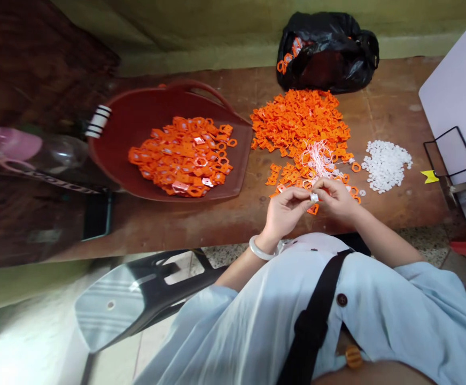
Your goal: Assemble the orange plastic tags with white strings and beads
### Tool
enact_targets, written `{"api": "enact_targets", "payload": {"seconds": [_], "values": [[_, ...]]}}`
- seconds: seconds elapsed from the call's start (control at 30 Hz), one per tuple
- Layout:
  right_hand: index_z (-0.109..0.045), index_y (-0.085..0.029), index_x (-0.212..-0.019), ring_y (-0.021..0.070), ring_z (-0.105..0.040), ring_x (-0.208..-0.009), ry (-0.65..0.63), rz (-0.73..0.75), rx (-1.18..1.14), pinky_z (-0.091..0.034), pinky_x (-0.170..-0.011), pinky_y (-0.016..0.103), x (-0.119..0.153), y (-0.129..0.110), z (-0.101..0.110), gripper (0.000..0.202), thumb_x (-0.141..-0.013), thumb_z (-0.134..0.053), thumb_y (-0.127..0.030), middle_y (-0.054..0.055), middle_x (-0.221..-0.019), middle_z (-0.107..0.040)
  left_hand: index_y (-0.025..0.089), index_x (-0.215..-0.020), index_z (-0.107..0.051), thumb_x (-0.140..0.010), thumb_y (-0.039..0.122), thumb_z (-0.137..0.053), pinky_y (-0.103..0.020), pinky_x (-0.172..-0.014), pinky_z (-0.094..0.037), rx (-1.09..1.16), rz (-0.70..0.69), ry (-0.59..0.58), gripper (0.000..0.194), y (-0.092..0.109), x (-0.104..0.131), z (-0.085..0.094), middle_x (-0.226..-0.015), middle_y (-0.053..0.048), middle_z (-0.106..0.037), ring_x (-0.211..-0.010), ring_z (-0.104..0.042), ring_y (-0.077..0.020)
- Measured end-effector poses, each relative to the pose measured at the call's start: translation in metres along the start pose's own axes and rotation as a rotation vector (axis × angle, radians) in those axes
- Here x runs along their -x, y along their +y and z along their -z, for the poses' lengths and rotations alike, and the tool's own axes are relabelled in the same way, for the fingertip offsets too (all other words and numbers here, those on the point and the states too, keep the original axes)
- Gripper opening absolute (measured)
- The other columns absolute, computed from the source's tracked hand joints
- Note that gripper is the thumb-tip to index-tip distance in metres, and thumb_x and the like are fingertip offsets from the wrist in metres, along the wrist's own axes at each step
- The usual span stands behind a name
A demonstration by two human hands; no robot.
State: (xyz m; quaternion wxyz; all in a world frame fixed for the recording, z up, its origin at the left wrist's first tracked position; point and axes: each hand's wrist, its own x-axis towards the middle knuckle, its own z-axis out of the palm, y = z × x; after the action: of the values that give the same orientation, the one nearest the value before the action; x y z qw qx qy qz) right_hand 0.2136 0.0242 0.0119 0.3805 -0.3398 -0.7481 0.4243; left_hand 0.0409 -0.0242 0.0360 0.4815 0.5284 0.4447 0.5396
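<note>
My left hand [284, 212] and my right hand [336, 199] meet over the near edge of the wooden table, fingertips pinched together. Between them is a small shiny white piece [314, 198], gripped from both sides; its exact kind is too small to tell. Just beyond my fingers lies a bundle of white and pink strings [319, 158]. It rests on loose orange plastic pieces [287, 175], some with white parts on them. Behind is a large heap of orange plastic pieces [301, 117]. A pile of small white plastic pieces [387, 164] lies to the right.
To the left, a dark red scoop-shaped basket [116, 133] holds many orange pieces. A black plastic bag [333, 53] stands at the back. A phone [97, 214] and a bottle [62, 152] are far left. A grey plastic chair [137, 294] stands below the table.
</note>
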Motion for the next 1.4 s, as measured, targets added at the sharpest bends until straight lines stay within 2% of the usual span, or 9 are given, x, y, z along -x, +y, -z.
{"api": "enact_targets", "payload": {"seconds": [0.17, 0.33, 0.43, 0.6, 0.8, 0.93, 1.17, 1.27, 1.4], "values": [[-0.057, -0.021, -0.082, 0.0135, -0.055, -0.065, 0.157, -0.063, -0.001, -0.044, -0.064, 0.027, 0.020, 0.002, -0.028, 0.023, -0.095, -0.047, -0.037, 0.000, -0.072, -0.062, 0.017, -0.086, -0.070, -0.076, 0.036, -0.076, -0.028, -0.074, -0.054, -0.025, -0.002, 0.082, 0.023, -0.017, 0.002, 0.000, -0.083, -0.004, -0.071, -0.079, -0.067, -0.0145], [-0.055, -0.021, -0.077, 0.0132, -0.054, -0.062, 0.170, -0.129, 0.026, -0.042, -0.063, 0.027, 0.023, -0.009, -0.029, 0.015, -0.090, -0.051, -0.028, -0.001, -0.068, -0.060, 0.019, -0.107, -0.068, -0.086, 0.032, -0.065, -0.030, -0.078, -0.052, -0.207, -0.139, 0.053, 0.025, -0.026, 0.003, -0.001, -0.091, -0.005, -0.068, -0.082, -0.063, -0.0141], [-0.052, -0.021, -0.074, 0.0123, -0.052, -0.061, 0.155, -0.225, -0.118, -0.042, -0.060, 0.026, 0.022, -0.010, -0.029, 0.017, -0.088, -0.054, -0.031, -0.002, -0.066, -0.058, 0.020, -0.104, -0.069, -0.088, 0.033, -0.062, -0.030, -0.081, -0.050, -0.306, -0.197, 0.020, 0.022, -0.028, 0.001, -0.002, -0.093, -0.006, -0.066, -0.087, -0.061, -0.0150], [-0.050, -0.021, -0.071, 0.0115, -0.050, -0.059, 0.119, -0.342, -0.292, -0.042, -0.058, 0.026, 0.022, -0.010, -0.037, 0.025, -0.083, -0.060, -0.042, -0.003, -0.063, -0.055, 0.019, -0.087, -0.064, -0.077, 0.045, -0.073, -0.027, -0.072, -0.050, 0.052, 0.040, 0.010, 0.030, -0.033, -0.001, -0.001, -0.085, -0.003, -0.065, -0.076, -0.061, -0.0132], [-0.054, -0.020, -0.073, 0.0112, -0.050, -0.059, 0.064, -0.342, -0.224, -0.042, -0.059, 0.026, 0.024, -0.020, -0.039, 0.018, -0.083, -0.058, -0.035, -0.002, -0.066, -0.057, 0.017, -0.081, -0.064, -0.062, 0.045, -0.085, -0.022, -0.068, -0.046, 0.397, 0.283, 0.087, 0.040, -0.032, -0.004, -0.002, -0.073, 0.002, -0.062, -0.068, -0.057, -0.0083], [-0.056, -0.020, -0.076, 0.0114, -0.051, -0.058, 0.031, -0.272, -0.006, -0.042, -0.058, 0.024, 0.025, -0.026, -0.030, 0.011, -0.083, -0.055, -0.027, -0.002, -0.066, -0.059, 0.016, -0.074, -0.064, -0.057, 0.041, -0.089, -0.019, -0.067, -0.044, 0.495, 0.382, 0.075, 0.039, -0.030, -0.005, -0.003, -0.069, 0.004, -0.061, -0.065, -0.054, -0.0061], [-0.062, -0.018, -0.088, 0.0184, -0.063, -0.070, -0.039, 0.060, 0.591, -0.045, -0.066, 0.029, 0.028, -0.028, -0.013, 0.016, -0.093, -0.047, -0.022, 0.008, -0.076, -0.069, 0.014, -0.078, -0.063, -0.058, 0.041, -0.088, -0.024, -0.065, -0.049, 0.479, 0.581, -0.093, 0.042, -0.035, -0.002, 0.003, -0.068, 0.002, -0.063, -0.064, -0.059, -0.0101], [-0.064, -0.018, -0.099, 0.0199, -0.067, -0.078, -0.071, 0.068, 0.505, -0.050, -0.071, 0.030, 0.026, -0.022, -0.005, 0.018, -0.094, -0.050, -0.028, 0.009, -0.088, -0.073, 0.013, -0.087, -0.062, -0.058, 0.038, -0.089, -0.025, -0.069, -0.051, 0.515, 0.649, -0.157, 0.047, -0.036, 0.001, 0.008, -0.075, -0.001, -0.067, -0.070, -0.064, -0.0119], [-0.069, -0.022, -0.103, 0.0171, -0.069, -0.086, -0.184, 0.040, 0.175, -0.053, -0.079, 0.030, 0.019, -0.010, 0.005, 0.019, -0.092, -0.056, -0.031, 0.005, -0.096, -0.074, 0.013, -0.090, -0.062, -0.056, 0.031, -0.091, -0.022, -0.067, -0.050, 0.571, 0.723, -0.303, 0.048, -0.034, -0.001, 0.014, -0.077, -0.002, -0.068, -0.069, -0.064, -0.0106]]}}
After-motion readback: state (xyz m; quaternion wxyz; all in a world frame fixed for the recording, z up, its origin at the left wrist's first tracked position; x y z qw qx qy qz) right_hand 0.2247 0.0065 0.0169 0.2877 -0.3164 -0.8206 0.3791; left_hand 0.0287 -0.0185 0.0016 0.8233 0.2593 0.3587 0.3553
